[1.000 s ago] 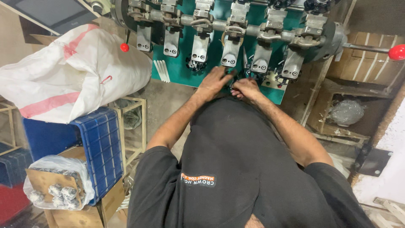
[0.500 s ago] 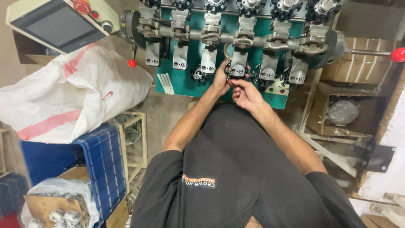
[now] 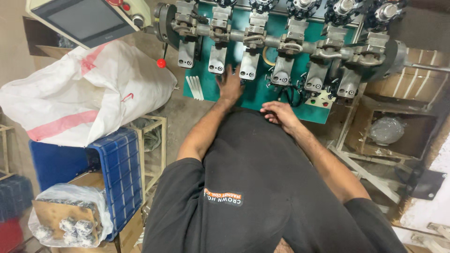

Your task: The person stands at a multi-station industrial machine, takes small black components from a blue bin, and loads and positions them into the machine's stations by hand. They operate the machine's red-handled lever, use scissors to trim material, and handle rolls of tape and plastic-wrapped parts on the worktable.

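**Hands at the green machine plate**

The left hand (image 3: 230, 83) lies flat, fingers spread, on the green plate (image 3: 257, 91) of the winding machine, its fingertips up against the 3rd grey clamp block (image 3: 249, 65) in the row. It grips nothing; the open palm seems to press or steady itself there, close to the work station it faces. The right hand (image 3: 277, 112) sits lower, at the plate's near edge against the black shirt (image 3: 262, 187), fingers loosely curled. Whether it pinches anything small I cannot tell.

Between and just beyond the 2 hands hangs a loop of black wire (image 3: 291, 96), below the 4th clamp block (image 3: 281, 75); it is near the right hand but not touched by either. The blocks hang in a line from a horizontal shaft (image 3: 262, 37), probably so each station can be reached from the front in turn.

Left of the left hand, white strips (image 3: 195, 87) lie on the plate, within easy reach. Farther out are a red knob (image 3: 161, 63), a large white sack (image 3: 89, 93), a blue crate (image 3: 117, 164) and a bag of small spools (image 3: 70, 225).
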A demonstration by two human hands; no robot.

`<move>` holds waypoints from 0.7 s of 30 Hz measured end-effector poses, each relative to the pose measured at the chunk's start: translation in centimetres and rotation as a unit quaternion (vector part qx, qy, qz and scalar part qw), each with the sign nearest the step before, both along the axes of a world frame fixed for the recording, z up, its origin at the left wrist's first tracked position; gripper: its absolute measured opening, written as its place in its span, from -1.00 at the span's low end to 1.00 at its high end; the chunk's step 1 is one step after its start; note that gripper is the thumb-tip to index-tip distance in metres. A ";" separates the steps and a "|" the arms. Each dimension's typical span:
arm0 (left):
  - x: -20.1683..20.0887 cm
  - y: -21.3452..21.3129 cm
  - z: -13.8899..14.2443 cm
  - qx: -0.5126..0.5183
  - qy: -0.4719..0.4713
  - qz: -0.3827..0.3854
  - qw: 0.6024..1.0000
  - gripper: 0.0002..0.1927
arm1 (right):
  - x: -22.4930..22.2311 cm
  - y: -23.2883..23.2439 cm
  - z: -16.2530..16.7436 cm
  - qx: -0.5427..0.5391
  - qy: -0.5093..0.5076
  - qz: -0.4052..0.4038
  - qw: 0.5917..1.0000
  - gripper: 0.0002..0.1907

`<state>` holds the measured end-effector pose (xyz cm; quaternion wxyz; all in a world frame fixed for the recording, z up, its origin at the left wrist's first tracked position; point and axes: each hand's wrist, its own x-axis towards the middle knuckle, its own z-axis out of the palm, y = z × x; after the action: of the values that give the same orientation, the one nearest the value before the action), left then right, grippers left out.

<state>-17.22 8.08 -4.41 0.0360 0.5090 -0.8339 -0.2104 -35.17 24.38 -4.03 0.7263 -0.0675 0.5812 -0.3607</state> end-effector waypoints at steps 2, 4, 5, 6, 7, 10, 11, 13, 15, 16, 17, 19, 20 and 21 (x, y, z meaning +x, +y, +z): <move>1.4 -0.7 0.7 0.111 0.032 0.021 0.993 -0.11 | 1.4 -1.8 -0.2 -0.028 0.037 0.029 0.999 -0.75; 2.2 -0.8 1.2 0.122 0.072 -0.030 0.989 -0.15 | 2.8 -4.3 -0.2 -0.045 0.072 0.048 0.995 -0.75; 2.4 -0.4 1.6 0.138 0.084 -0.033 0.986 -0.16 | 3.4 -5.4 -0.1 -0.042 0.087 0.053 0.994 -0.75; 2.6 0.1 1.9 0.154 0.096 -0.035 0.983 -0.17 | 3.9 -6.4 -0.1 -0.040 0.101 0.058 0.992 -0.74; 2.8 0.5 2.3 0.169 0.108 -0.039 0.979 -0.18 | 4.1 -7.2 0.1 -0.040 0.105 0.085 0.990 -0.75; 3.4 1.3 2.7 0.070 0.170 -0.133 0.974 -0.21 | 4.3 -8.3 0.2 -0.037 0.101 0.133 0.985 -0.70; 3.5 1.3 2.6 0.096 0.196 -0.115 0.969 -0.22 | 4.3 -8.3 0.1 -0.036 0.087 0.131 0.987 -0.70; 3.3 1.0 2.2 0.150 0.247 -0.078 0.954 -0.21 | 4.1 -7.9 0.1 -0.026 0.019 0.079 0.996 -0.73; 2.5 0.5 1.7 0.269 0.401 0.078 0.872 -0.41 | 4.1 -7.6 0.1 -0.007 -0.090 -0.021 0.996 -0.78; 1.9 0.3 1.5 0.321 0.468 0.154 0.809 -0.41 | 4.3 -7.5 0.1 -0.009 -0.116 -0.058 0.992 -0.80; 1.2 0.1 1.4 0.387 0.532 0.184 0.731 -0.38 | 4.5 -7.5 0.0 -0.012 -0.141 -0.095 0.985 -0.82; -0.5 0.1 1.6 0.504 0.632 0.234 0.541 -0.33 | 5.0 -7.7 0.0 -0.031 -0.197 -0.155 0.968 -0.84; -1.1 0.0 1.6 0.542 0.644 0.225 0.491 -0.31 | 5.3 -7.8 -0.1 -0.046 -0.227 -0.177 0.957 -0.85; -1.7 -0.1 1.8 0.578 0.654 0.215 0.439 -0.28 | 5.5 -7.9 -0.1 -0.062 -0.257 -0.197 0.944 -0.85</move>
<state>-18.87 7.94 -2.65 0.3121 0.2865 -0.1115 -0.8989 -29.68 16.52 -4.18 0.7597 0.0986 0.3532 -0.5371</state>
